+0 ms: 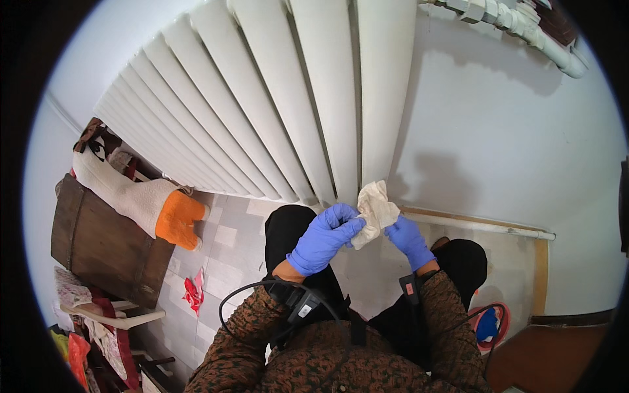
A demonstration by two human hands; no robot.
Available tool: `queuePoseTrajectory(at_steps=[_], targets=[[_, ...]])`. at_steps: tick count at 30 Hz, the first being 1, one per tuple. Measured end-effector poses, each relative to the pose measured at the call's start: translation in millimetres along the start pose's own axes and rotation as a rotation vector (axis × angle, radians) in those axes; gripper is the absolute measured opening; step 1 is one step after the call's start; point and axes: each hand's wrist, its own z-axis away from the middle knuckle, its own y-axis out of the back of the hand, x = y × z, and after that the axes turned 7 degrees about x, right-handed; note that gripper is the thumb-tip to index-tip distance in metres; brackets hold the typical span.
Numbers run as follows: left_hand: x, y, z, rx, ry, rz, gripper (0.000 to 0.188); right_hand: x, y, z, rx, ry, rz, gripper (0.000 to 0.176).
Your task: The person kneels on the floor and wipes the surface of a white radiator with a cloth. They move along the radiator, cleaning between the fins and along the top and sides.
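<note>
A crumpled off-white cloth (376, 211), slightly soiled, hangs between my two hands at the foot of a white column radiator (314, 98). My left hand (327, 238), in a blue-violet disposable glove, pinches the cloth's left edge between thumb and fingers. Gloved alike, my right hand (407, 240) is at the cloth's lower right side; its fingertips are partly behind the cloth, and how firmly they grip it is hard to tell.
White pipes (511, 22) with valves run at the upper right; a low pipe (481, 226) follows the wall. On the left are a dark wooden chest (108, 240), a white-and-orange plush toy (132, 201) and a red wrapper (194, 293). A pink basin (500, 334) holds something blue.
</note>
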Motion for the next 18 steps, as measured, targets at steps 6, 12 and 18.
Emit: queuePoseTrajectory(at_steps=[6,12,18], targets=[[-31,20,11,0.013,0.019,0.045,0.012,-81,44,14,-0.064,-0.113,-0.633,0.042],[-62,22,17,0.01,0.132,0.019,0.009,-117,21,36,-0.02,-0.055,-0.342,0.039],[-93,38,22,-0.042,0.189,-0.049,0.011,-107,10,46,0.008,-0.306,-0.473,0.028]])
